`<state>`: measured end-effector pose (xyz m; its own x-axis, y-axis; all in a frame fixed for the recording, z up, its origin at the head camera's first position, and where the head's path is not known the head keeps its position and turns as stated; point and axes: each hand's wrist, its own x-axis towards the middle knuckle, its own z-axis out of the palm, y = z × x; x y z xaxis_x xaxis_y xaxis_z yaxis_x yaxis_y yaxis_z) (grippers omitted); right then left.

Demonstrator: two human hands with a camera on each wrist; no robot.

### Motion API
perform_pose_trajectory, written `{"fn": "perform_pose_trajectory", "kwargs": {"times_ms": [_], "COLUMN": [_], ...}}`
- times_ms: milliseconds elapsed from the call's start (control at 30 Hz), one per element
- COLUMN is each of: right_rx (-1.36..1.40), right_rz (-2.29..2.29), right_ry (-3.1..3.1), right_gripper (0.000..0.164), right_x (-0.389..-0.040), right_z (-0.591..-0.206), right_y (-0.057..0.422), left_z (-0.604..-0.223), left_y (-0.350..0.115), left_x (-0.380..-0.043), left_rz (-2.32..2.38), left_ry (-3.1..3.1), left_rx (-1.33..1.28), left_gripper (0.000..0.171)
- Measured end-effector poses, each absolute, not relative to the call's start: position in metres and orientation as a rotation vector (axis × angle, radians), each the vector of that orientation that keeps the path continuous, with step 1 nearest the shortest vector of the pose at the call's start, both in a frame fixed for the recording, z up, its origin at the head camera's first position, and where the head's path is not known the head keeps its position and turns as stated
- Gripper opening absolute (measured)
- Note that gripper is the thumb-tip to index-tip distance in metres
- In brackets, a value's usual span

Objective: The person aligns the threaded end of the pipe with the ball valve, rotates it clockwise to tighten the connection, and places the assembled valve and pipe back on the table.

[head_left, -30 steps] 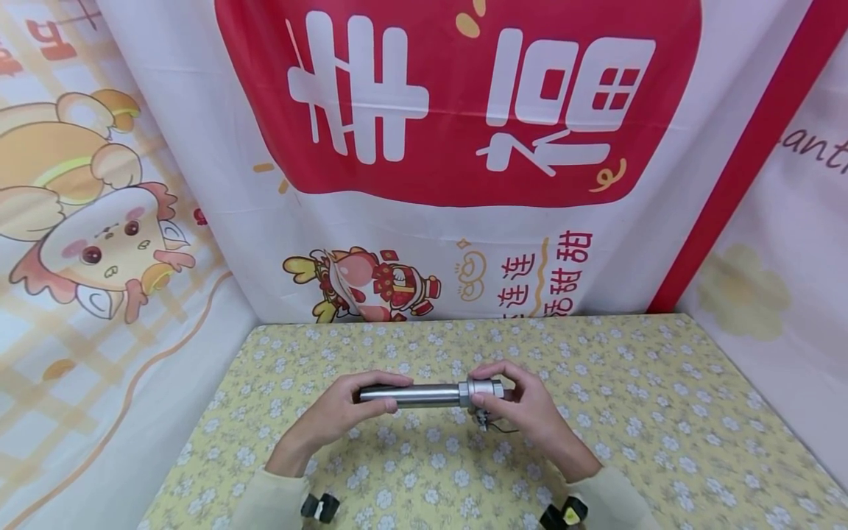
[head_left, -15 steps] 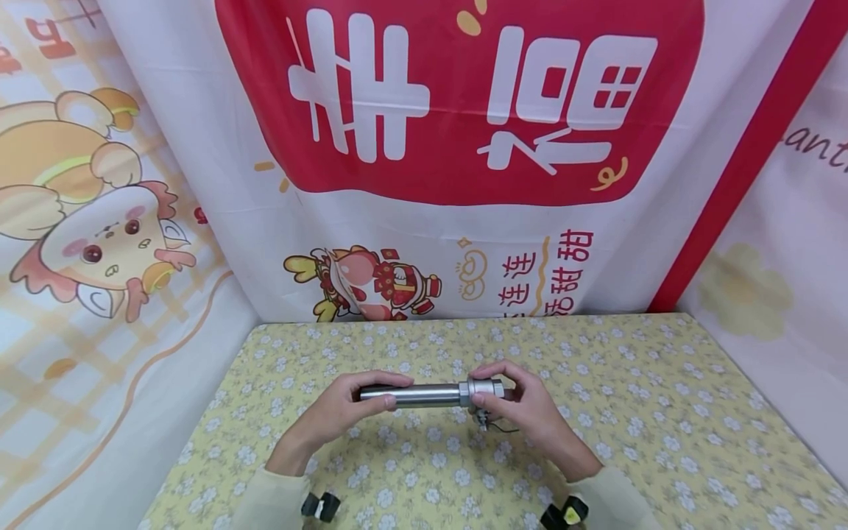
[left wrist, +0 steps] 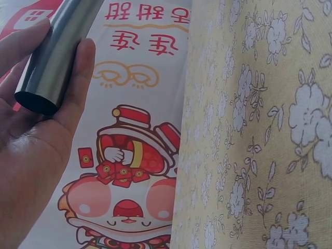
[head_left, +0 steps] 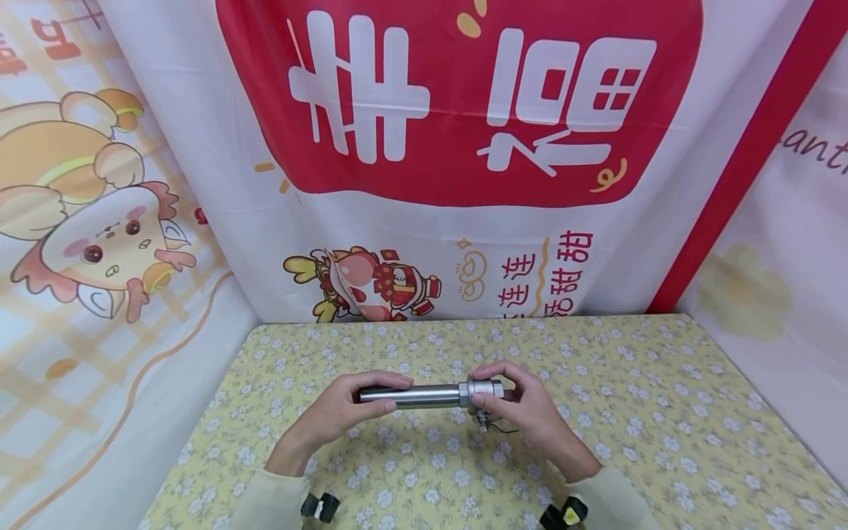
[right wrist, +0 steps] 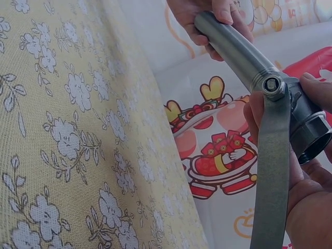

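A: Where are the two hands?
B: The left hand [head_left: 338,411] is curled round the plain end of the metal pipe [head_left: 427,396]. The right hand [head_left: 533,405] is clamped on the valve [right wrist: 298,101] at the other end, thumb and fingers on opposite sides. The pipe lies between them, about level and, as I judge it, held off the table.
A: How would you work that joint well?
B: I'd keep the left grip firm so the pipe can't spin, turn only the valve, and hold both on one straight line. A tilt could make threads bind, if threads are what join them; I can't see inside.
A: Anything in the way?
B: The flat handle [right wrist: 272,176], mostly. It sticks out from the valve right beside the right fingers, so I'd expect it to knock the hand or table on a full turn. Short turns and a fresh grip seem wiser.
A: And beyond that?
B: The flowered table [head_left: 430,471] spreads underneath. Past its far edge hangs a printed wall cloth [head_left: 424,224], with a side cloth [head_left: 212,250] to the left, both well apart from the pipe.
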<state>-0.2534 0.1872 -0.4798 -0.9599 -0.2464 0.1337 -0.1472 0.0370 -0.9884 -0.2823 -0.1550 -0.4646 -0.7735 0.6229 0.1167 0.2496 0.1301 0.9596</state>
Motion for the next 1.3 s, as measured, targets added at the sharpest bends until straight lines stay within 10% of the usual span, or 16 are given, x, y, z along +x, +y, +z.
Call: {"fn": "perform_pose_trajectory", "kwargs": {"times_ms": [1300], "right_rx": [-0.448], "right_rz": [-2.091], "right_ry": [2.213], "right_gripper": [0.036], "right_x": [-0.2529], "right_z": [-0.48], "right_y": [0.1871], "left_z": [-0.4672], "left_y": [-0.1546], "left_x": [-0.2833], "left_rz": [1.642], "left_ry": [2.141], "left_rx": [0.732], "left_gripper": [0.036]}}
